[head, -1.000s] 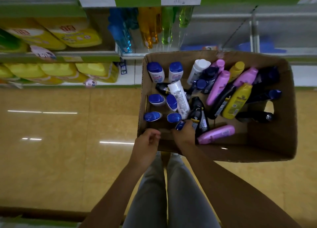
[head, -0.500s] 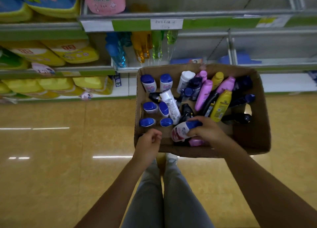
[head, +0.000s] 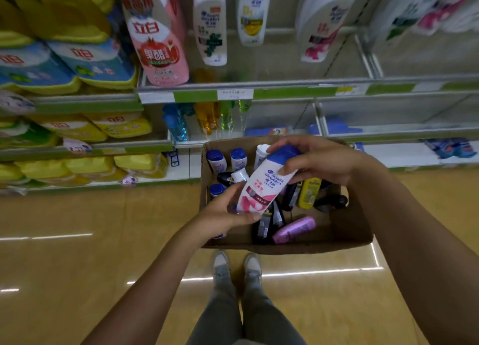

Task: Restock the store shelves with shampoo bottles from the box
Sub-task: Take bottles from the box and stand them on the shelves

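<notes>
A white shampoo bottle (head: pixel 264 184) with a blue cap sits tilted above the open cardboard box (head: pixel 347 223) — held between both hands. The right hand (head: pixel 321 160) grips its cap end; the left hand (head: pixel 223 215) cups and grips its base.

A white plastic shampoo bottle with a blue cap and pink label (head: pixel 264 184) hangs tilted above the brown cardboard box (head: pixel 347 225), cap toward the far edge. Inside, blue-capped white bottles (head: pixel 216 160) stand along the left wall; a lilac bottle (head: pixel 294 229) lies near the near edge.
</notes>
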Demonstrator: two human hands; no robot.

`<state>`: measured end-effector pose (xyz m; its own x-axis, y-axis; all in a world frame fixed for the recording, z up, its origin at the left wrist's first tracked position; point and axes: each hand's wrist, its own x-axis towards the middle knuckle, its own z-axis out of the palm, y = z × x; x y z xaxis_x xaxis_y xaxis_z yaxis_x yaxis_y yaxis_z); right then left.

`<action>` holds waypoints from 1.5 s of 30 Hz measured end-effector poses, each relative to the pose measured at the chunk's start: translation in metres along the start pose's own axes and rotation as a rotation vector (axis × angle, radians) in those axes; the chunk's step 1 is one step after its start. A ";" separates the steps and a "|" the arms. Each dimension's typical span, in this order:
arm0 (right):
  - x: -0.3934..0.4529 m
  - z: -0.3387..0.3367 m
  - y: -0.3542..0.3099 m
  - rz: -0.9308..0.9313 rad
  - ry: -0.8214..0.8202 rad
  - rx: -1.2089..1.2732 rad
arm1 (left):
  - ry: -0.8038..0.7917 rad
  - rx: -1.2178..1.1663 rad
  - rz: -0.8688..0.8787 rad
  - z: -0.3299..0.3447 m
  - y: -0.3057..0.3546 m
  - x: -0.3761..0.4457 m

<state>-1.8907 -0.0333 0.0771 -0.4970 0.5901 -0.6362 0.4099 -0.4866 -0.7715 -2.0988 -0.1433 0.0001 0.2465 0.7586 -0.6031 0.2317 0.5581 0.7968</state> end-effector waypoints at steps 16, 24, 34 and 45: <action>-0.032 0.025 -0.107 -0.401 0.120 0.161 | 0.206 -0.206 0.336 -0.027 0.099 -0.065; -0.041 0.043 -0.146 -0.508 0.140 0.205 | 0.303 -0.290 0.443 -0.030 0.131 -0.096; -0.065 0.047 -0.174 -0.634 -0.064 0.383 | -0.135 -0.769 0.544 -0.037 0.158 -0.121; -0.084 0.055 -0.190 -0.701 -0.071 0.307 | 0.255 -0.407 0.646 -0.034 0.170 -0.129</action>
<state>-1.9691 -0.0258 0.2773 -0.6141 0.7892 0.0113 -0.2450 -0.1770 -0.9532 -2.1233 -0.1349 0.2153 -0.0188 0.9994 -0.0300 -0.2568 0.0242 0.9662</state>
